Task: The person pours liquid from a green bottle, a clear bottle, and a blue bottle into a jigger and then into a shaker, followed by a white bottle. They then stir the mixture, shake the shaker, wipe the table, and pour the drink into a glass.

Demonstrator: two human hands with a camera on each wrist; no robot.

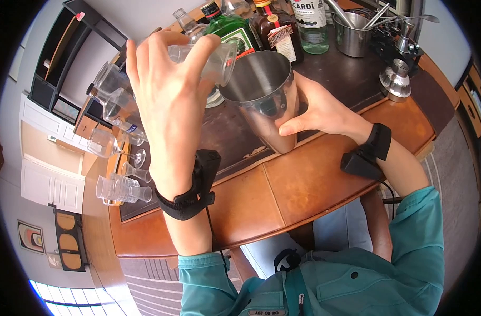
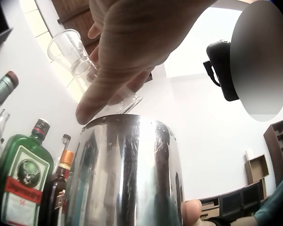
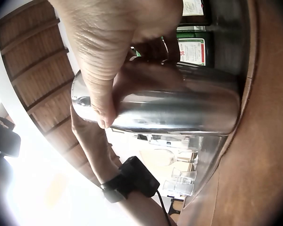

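Note:
My left hand [image 1: 169,92] grips a clear, hourglass-shaped double jigger [image 1: 225,60], tilted with one end over the mouth of a tall steel shaker tin [image 1: 269,124]. In the left wrist view the wide other cup of the jigger [image 2: 68,51] points up and away, and its lower lip is right at the rim of the tin [image 2: 125,174]. My right hand [image 1: 330,108] holds the tin's side, thumb in front, other fingers mostly hidden behind it. The tin leans slightly, its base at the leather-covered table edge.
Behind the tin stand a green bottle [image 1: 227,26], a brown bottle [image 1: 277,34] and a clear bottle [image 1: 310,26]. A metal cup [image 1: 352,42] of bar tools and a shaker top [image 1: 395,81] are at right. A stemmed glass [image 1: 104,142] and several tumblers [image 1: 122,188] line the left.

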